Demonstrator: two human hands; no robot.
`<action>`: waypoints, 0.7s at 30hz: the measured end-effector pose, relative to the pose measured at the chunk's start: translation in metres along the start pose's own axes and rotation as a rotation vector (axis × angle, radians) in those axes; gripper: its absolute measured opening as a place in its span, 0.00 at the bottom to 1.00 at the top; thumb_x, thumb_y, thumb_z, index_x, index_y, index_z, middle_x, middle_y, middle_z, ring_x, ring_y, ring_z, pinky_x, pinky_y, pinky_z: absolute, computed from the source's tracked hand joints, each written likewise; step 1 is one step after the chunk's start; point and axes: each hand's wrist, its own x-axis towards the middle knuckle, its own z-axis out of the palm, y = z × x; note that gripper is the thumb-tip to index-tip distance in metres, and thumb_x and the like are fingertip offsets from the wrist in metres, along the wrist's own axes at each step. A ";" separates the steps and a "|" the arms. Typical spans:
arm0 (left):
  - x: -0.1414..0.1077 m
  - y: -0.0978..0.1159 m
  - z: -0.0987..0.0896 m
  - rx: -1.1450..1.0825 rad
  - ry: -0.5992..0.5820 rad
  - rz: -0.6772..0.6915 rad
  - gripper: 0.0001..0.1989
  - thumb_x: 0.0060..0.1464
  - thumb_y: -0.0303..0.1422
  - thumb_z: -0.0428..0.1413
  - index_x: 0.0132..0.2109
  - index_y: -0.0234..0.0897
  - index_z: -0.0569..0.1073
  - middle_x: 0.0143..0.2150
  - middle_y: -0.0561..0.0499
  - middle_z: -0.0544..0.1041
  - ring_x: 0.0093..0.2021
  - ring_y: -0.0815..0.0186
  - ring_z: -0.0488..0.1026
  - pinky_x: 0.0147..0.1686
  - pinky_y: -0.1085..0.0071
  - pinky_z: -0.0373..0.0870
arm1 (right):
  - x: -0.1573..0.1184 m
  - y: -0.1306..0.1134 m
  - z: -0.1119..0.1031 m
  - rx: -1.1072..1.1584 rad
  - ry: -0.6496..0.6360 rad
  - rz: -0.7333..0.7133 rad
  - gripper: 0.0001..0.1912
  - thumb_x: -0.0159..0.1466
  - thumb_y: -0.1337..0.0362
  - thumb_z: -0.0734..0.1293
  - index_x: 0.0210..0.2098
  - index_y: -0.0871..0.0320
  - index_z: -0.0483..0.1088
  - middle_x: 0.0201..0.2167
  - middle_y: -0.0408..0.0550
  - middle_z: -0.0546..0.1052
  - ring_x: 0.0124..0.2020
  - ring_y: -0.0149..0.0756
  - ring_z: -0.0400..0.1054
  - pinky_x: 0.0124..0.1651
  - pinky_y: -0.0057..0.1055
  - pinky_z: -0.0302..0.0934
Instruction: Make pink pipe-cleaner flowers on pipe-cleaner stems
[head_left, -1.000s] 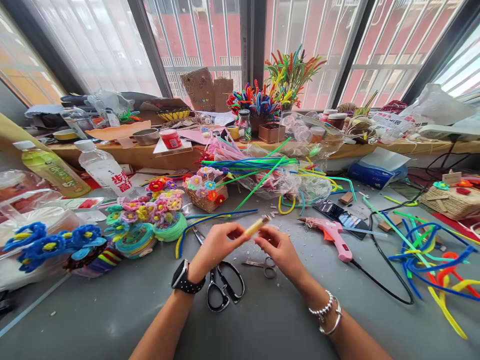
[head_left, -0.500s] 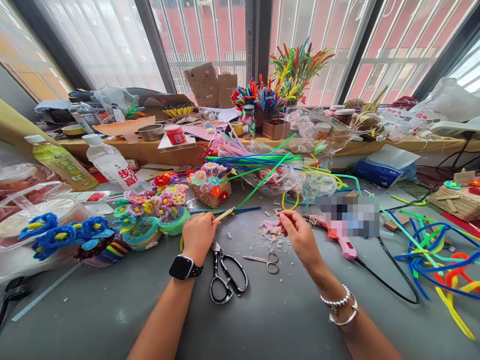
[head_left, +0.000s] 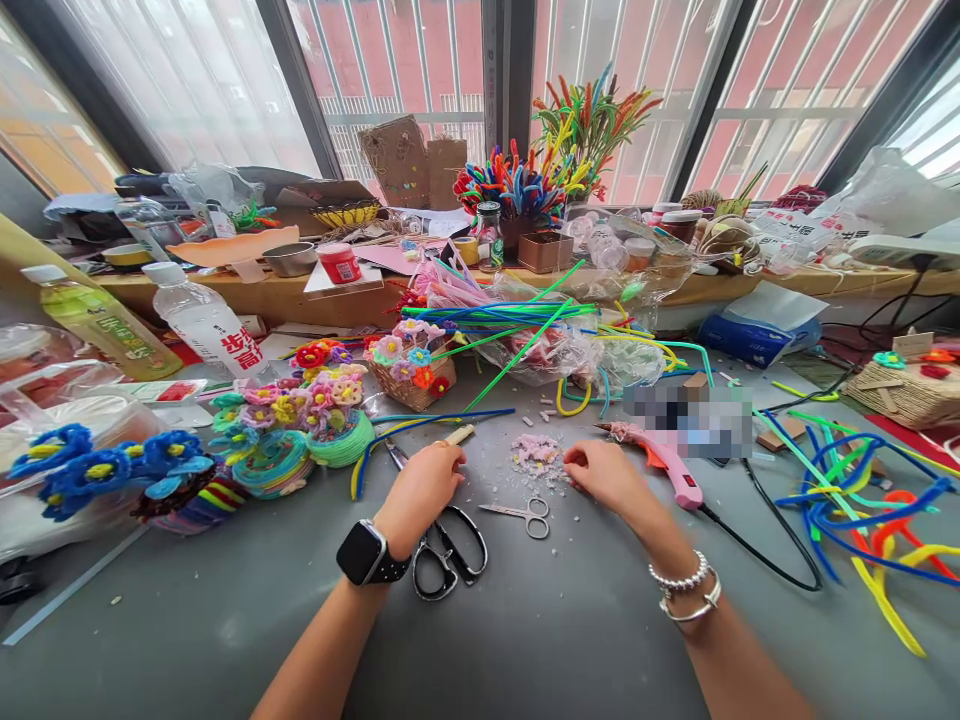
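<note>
My left hand (head_left: 424,490), with a black smartwatch at its wrist, is closed round a short pale tan stick (head_left: 460,434) whose end shows past the fingers. Below that hand lie large black-handled scissors (head_left: 448,560), their blades partly hidden by it. My right hand (head_left: 600,474) has its fingers curled together at the right edge of a small heap of pink and white crumbs (head_left: 535,452); what its fingertips hold, if anything, is hidden. Between the hands rest small silver scissors (head_left: 517,512) on the grey table (head_left: 525,640).
A pink glue gun (head_left: 667,468) with a black cord lies right of my right hand. Fuzzy flower pots (head_left: 337,436) and blue fuzzy flowers (head_left: 97,468) stand left. Loose pipe cleaners (head_left: 862,500) tangle at right. Bottles (head_left: 202,315) and a cluttered ledge (head_left: 420,290) line the back.
My right hand has come down to the edge of the crumbs, its fingers curling under. My left hand has shifted right and lower with the stick. The view has moved slightly.
</note>
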 end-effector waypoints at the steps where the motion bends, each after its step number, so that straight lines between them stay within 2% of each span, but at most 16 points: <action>1: 0.003 0.004 0.002 -0.018 -0.004 0.050 0.11 0.45 0.23 0.49 0.37 0.30 0.72 0.38 0.40 0.74 0.38 0.59 0.70 0.39 0.67 0.64 | 0.001 -0.005 0.003 0.018 -0.014 -0.035 0.07 0.49 0.72 0.61 0.23 0.59 0.71 0.20 0.46 0.75 0.24 0.35 0.68 0.30 0.29 0.58; 5: 0.006 0.015 0.004 -0.139 -0.020 0.250 0.11 0.48 0.28 0.50 0.40 0.36 0.71 0.40 0.47 0.74 0.40 0.64 0.69 0.41 0.71 0.63 | 0.002 -0.014 0.003 0.082 -0.050 -0.135 0.09 0.52 0.69 0.61 0.30 0.57 0.71 0.29 0.44 0.77 0.29 0.33 0.69 0.33 0.27 0.60; 7: 0.002 0.015 0.002 -0.221 -0.026 0.285 0.11 0.49 0.30 0.49 0.41 0.36 0.71 0.41 0.48 0.73 0.39 0.66 0.70 0.40 0.72 0.64 | 0.001 -0.010 -0.004 0.073 -0.033 -0.125 0.10 0.52 0.69 0.60 0.29 0.58 0.72 0.25 0.45 0.76 0.25 0.33 0.68 0.31 0.28 0.60; 10: -0.005 0.009 -0.001 -0.239 -0.093 0.234 0.10 0.50 0.30 0.48 0.37 0.35 0.71 0.36 0.47 0.75 0.36 0.65 0.71 0.38 0.72 0.66 | -0.001 -0.003 -0.010 0.043 -0.029 -0.093 0.10 0.50 0.73 0.59 0.22 0.59 0.72 0.15 0.45 0.73 0.18 0.33 0.66 0.27 0.30 0.58; 12: -0.008 0.006 0.000 -0.233 -0.108 0.234 0.10 0.50 0.29 0.47 0.37 0.34 0.72 0.37 0.47 0.75 0.37 0.64 0.71 0.39 0.70 0.65 | -0.001 -0.003 -0.007 0.051 -0.059 -0.115 0.11 0.48 0.74 0.60 0.19 0.58 0.72 0.15 0.45 0.73 0.19 0.34 0.66 0.27 0.30 0.58; 16: -0.007 0.006 0.007 -0.338 -0.055 0.302 0.14 0.52 0.28 0.45 0.45 0.36 0.68 0.45 0.47 0.72 0.44 0.66 0.69 0.44 0.70 0.64 | -0.001 -0.012 0.004 0.122 -0.102 -0.218 0.14 0.50 0.72 0.60 0.30 0.55 0.74 0.31 0.45 0.77 0.29 0.34 0.69 0.33 0.28 0.61; 18: -0.007 0.006 0.008 -0.378 -0.023 0.341 0.15 0.52 0.28 0.44 0.46 0.38 0.67 0.47 0.48 0.71 0.45 0.66 0.68 0.45 0.71 0.63 | -0.002 -0.013 0.004 0.163 -0.115 -0.227 0.16 0.51 0.72 0.58 0.34 0.55 0.73 0.36 0.45 0.76 0.30 0.32 0.69 0.34 0.28 0.62; 19: -0.008 0.006 0.007 -0.383 -0.016 0.351 0.14 0.53 0.29 0.44 0.46 0.38 0.67 0.46 0.48 0.72 0.45 0.66 0.68 0.44 0.71 0.63 | -0.002 -0.011 0.002 0.184 -0.136 -0.214 0.16 0.51 0.73 0.58 0.33 0.56 0.73 0.34 0.46 0.76 0.28 0.31 0.69 0.32 0.28 0.62; 21: -0.010 0.004 0.005 -0.369 -0.055 0.372 0.12 0.53 0.30 0.44 0.42 0.38 0.69 0.40 0.50 0.74 0.40 0.67 0.70 0.41 0.72 0.65 | -0.003 -0.007 -0.001 0.217 -0.215 -0.174 0.15 0.49 0.75 0.56 0.27 0.58 0.73 0.24 0.44 0.76 0.21 0.30 0.68 0.27 0.26 0.62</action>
